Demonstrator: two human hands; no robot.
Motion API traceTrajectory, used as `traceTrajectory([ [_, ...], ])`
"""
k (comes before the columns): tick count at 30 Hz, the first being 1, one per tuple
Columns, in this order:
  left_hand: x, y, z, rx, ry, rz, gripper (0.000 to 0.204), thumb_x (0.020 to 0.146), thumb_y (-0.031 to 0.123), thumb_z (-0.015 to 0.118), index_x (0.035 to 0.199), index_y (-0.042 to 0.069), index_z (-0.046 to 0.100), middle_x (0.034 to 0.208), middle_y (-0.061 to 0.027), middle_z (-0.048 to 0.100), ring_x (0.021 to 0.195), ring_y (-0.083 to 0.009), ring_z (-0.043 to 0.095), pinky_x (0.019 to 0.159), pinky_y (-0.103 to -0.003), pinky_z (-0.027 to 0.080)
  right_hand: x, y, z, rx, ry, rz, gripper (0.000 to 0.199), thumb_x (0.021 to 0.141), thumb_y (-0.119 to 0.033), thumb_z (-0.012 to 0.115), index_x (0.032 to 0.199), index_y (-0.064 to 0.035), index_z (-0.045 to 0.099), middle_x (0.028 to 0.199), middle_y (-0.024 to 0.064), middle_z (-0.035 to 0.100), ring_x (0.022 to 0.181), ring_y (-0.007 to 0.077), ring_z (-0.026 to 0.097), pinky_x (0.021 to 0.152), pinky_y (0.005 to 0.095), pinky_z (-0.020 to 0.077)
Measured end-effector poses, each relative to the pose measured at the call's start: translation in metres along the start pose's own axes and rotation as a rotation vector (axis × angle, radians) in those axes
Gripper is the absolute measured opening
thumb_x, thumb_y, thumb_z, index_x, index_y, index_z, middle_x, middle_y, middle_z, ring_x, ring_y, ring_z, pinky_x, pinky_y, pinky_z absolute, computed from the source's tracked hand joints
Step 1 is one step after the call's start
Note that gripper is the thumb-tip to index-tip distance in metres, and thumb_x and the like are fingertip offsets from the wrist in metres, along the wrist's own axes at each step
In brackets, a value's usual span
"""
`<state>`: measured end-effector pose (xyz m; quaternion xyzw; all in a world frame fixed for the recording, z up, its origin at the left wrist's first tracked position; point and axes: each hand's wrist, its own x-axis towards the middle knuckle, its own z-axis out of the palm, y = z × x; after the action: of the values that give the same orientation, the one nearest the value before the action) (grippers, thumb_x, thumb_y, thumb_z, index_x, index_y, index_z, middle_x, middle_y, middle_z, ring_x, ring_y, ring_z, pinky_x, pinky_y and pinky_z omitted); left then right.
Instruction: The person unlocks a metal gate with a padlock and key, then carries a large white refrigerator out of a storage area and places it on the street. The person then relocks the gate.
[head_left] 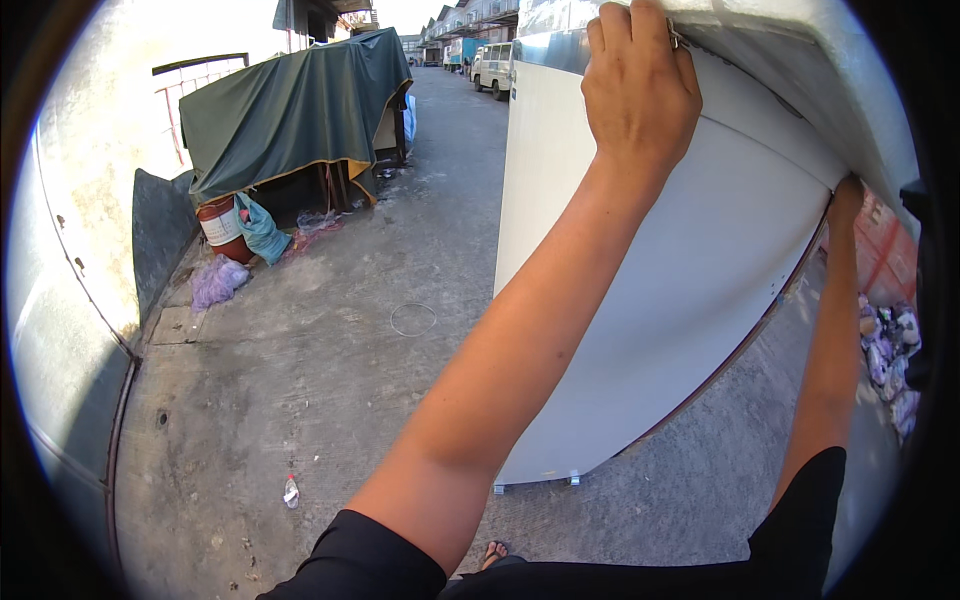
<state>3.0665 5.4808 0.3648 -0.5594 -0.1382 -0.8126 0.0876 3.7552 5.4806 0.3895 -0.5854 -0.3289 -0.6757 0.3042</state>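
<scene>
A large white panel [640,300] stands upright in front of me, curved by the lens, with a dark strip along its right edge. Small metal fittings [574,479] show at its bottom. My left hand [645,90] is closed over the panel's top, with its fingers bent and a small metal piece [679,38] beside it. At the panel's right edge, high up, is my right hand [847,197]; its fingers are hidden there. A whitish, shiny surface [800,45] slants above the panel.
A dark green tarp [290,110] covers a bulky stack at left. Beside it are a red-and-white drum [222,230], a blue sack [260,228] and a purple bag [217,281]. A plastic bottle [291,491] lies on the concrete [330,400]. Filled bags [888,350] sit at far right; a van [492,68] stands far back.
</scene>
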Motion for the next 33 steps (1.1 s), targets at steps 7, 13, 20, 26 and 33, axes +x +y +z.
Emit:
traceTrajectory([
  [7, -0.005, -0.194, 0.108, 0.118, 0.001, 0.074, 0.033, 0.092, 0.008, 0.06, 0.125, 0.002, 0.058, 0.102, -0.0201, 0.059, 0.097, -0.0405, 0.059, 0.079, -0.051, 0.053, -0.01, -0.128, 0.199, 0.254, -0.074, 0.295, 0.044, 0.107, -0.026, 0.034, 0.13, -0.0019, 0.062, 0.125, 0.0228, 0.068, 0.115, 0.04, 0.063, 0.099, 0.0477, 0.0475],
  [13, -0.009, -0.381, 0.187, 0.154, 0.008, 0.118, 0.027, 0.092, 0.009, 0.06, 0.119, 0.003, 0.058, 0.101, -0.0198, 0.059, 0.097, -0.0412, 0.059, 0.079, -0.052, 0.051, -0.002, -0.243, 0.361, 0.177, -0.182, 0.317, 0.045, 0.107, -0.027, 0.034, 0.13, -0.0023, 0.063, 0.128, 0.0216, 0.067, 0.117, 0.0402, 0.062, 0.102, 0.0475, 0.0462],
  [20, -0.016, -0.593, 0.263, 0.12, -0.007, 0.068, 0.031, 0.092, 0.009, 0.06, 0.123, 0.004, 0.058, 0.102, -0.0201, 0.058, 0.098, -0.0408, 0.059, 0.08, -0.052, 0.052, -0.02, -0.386, 0.532, -0.151, -0.213, 0.08, 0.032, 0.101, -0.017, 0.047, 0.116, 0.0034, 0.066, 0.111, 0.0247, 0.068, 0.109, 0.0393, 0.065, 0.092, 0.0465, 0.0531],
  [26, -0.017, -0.763, 0.353, 0.193, -0.051, 0.08, 0.034, 0.083, 0.005, 0.067, 0.116, 0.009, 0.058, 0.103, -0.0127, 0.054, 0.098, -0.0334, 0.058, 0.064, -0.044, 0.056, -0.028, -0.5, 0.712, 0.176, -0.244, 0.372, 0.028, 0.1, -0.014, 0.051, 0.114, 0.0019, 0.068, 0.107, 0.0213, 0.07, 0.105, 0.0365, 0.067, 0.092, 0.0433, 0.0542],
  [33, -0.029, -0.968, 0.441, 0.27, 0.0, 0.171, 0.024, 0.09, 0.006, 0.061, 0.113, 0.007, 0.058, 0.098, -0.0144, 0.054, 0.092, -0.0351, 0.058, 0.069, -0.048, 0.051, -0.042, -0.639, 0.875, 0.66, -0.094, 0.764, 0.044, 0.106, -0.033, 0.044, 0.112, 0.0036, 0.067, 0.116, 0.0247, 0.071, 0.111, 0.0458, 0.065, 0.097, 0.0496, 0.0497],
])
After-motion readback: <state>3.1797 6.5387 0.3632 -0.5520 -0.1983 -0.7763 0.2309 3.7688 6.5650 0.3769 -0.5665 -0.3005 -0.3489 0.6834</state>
